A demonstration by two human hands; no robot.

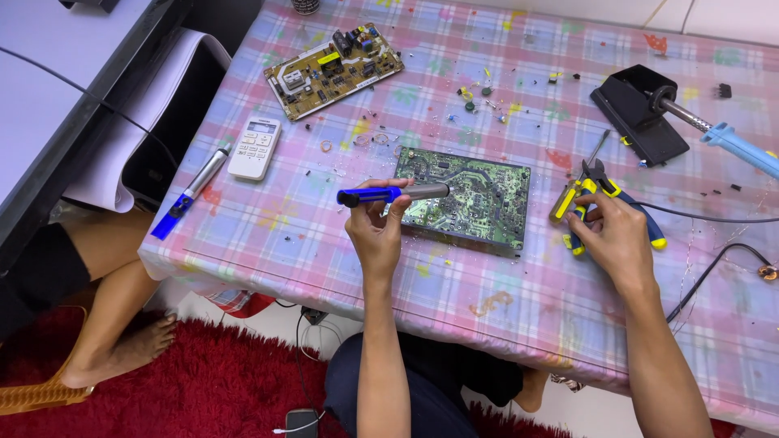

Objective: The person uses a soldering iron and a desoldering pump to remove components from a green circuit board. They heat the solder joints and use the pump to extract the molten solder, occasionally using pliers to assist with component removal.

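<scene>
Two hands over the checked tablecloth (268, 235). I see the left hand (375, 231) closed around a blue and grey desoldering pump (392, 194), held level just above the near-left corner of the green circuit board (469, 195). Right hand (617, 235) rests fingers curled on yellow-handled pliers (586, 195) right of the board. Soldering iron (722, 134) sits in its black stand (637, 113), far right.

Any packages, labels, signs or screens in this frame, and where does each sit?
Remote control: white, oblong, on the tablecloth left of the green circuit board; small pale screen at its top end, buttons below.
Yellow label: small rectangle on the tan circuit board at the far side of the table.
No packages or signs.
</scene>
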